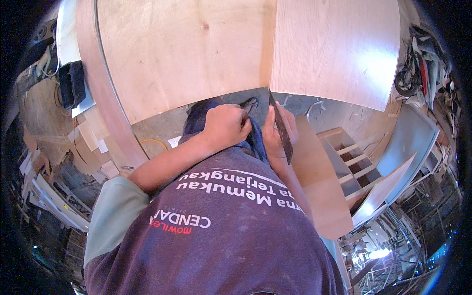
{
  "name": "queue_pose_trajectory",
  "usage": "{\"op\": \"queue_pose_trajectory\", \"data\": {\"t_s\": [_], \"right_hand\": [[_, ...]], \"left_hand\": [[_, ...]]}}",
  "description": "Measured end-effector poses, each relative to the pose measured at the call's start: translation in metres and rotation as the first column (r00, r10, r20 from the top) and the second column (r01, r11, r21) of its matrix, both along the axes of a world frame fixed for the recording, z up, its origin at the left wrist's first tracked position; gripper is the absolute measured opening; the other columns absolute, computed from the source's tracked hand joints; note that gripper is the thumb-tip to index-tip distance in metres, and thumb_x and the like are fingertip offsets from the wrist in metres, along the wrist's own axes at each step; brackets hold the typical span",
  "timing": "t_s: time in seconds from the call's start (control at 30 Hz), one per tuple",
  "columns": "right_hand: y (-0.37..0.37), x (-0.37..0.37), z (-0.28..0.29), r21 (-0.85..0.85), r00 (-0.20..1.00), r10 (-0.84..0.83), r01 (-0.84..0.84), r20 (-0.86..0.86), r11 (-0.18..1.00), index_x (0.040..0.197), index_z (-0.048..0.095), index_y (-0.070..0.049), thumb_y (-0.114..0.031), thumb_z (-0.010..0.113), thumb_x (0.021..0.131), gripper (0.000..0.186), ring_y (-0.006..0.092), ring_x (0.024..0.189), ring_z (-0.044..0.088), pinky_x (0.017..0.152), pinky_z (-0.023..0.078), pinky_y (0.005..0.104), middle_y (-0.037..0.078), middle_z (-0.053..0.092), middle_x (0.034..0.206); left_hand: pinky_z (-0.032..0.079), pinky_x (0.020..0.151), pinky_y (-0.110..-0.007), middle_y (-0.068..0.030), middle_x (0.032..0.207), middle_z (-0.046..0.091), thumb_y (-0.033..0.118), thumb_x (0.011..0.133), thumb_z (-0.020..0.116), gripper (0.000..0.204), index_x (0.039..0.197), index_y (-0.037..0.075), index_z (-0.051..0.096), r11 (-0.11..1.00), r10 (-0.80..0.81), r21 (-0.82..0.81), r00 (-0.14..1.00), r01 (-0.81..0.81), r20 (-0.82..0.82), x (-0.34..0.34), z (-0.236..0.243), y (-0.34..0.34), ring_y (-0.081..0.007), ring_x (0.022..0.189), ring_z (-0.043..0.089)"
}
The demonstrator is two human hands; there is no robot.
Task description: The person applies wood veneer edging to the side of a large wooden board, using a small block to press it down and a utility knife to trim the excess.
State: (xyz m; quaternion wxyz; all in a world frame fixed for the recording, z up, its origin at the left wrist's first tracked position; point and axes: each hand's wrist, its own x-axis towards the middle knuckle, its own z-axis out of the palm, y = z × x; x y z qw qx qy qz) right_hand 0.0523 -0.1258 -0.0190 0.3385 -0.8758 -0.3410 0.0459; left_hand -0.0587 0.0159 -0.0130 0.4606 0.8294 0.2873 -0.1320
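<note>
My right hand [278, 127] holds a dark brown, flat, tapered strip [282, 129], its surface rough-looking. The strip's narrow end points away from me, close to the seam between two wooden panels. I cannot tell what kind of tool or piece it is. Beside it, in front of my waist, my left hand [226, 124] is closed in a fist; whatever it may hold is hidden. Ahead of both hands lies a pale plywood panel [187, 49] on the left. A smoother, shinier wood-grain panel [334, 49] adjoins it on the right.
A long wooden board [105, 93] runs along the left, with a black open box [72, 84] near it. To my right are a brown sheet [319, 182], a slatted wooden frame [351, 160] and a grey-blue panel [418, 132]. A motorcycle [410, 73] stands at far right.
</note>
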Motion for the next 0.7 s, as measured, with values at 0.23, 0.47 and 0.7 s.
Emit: {"op": "queue_pose_trajectory", "data": {"t_s": [0.23,0.47,0.7], "right_hand": [[0.004,-0.002,-0.001,-0.026,1.000,0.001,0.000,0.032,1.000,0.117,0.076,0.001,-0.001,0.078,0.094,0.023,0.0278,0.087,0.074,0.076,0.059,0.0360,0.016,0.076,0.100],[-0.001,0.006,-0.011,0.111,0.982,-0.044,0.065,-0.183,0.992,0.113,0.079,-0.004,-0.001,0.078,0.092,0.022,0.0301,0.088,0.074,0.077,0.059,0.0367,0.015,0.075,0.100],[-0.076,0.032,0.038,-0.469,0.995,-0.018,-0.029,-0.095,0.883,0.119,0.079,-0.009,-0.007,0.080,0.090,0.029,0.0294,0.091,0.073,0.083,0.058,0.0338,0.015,0.074,0.105]], "left_hand": [[0.059,0.070,-0.051,-0.0183,0.082,0.074,0.029,0.085,0.070,0.023,0.080,0.007,0.077,0.998,0.016,-0.058,0.999,-0.018,-0.043,-0.012,-0.007,0.003,-0.0404,0.076,0.073],[0.059,0.073,-0.052,-0.0193,0.082,0.074,0.029,0.086,0.073,0.023,0.084,0.007,0.078,0.996,0.054,-0.072,0.997,-0.058,-0.054,-0.019,-0.019,0.001,-0.0426,0.078,0.072],[0.058,0.077,-0.052,-0.0194,0.090,0.073,0.024,0.093,0.072,0.020,0.091,0.005,0.079,0.984,-0.149,0.099,0.988,0.145,0.030,-0.010,-0.018,-0.002,-0.0400,0.089,0.073]]}}
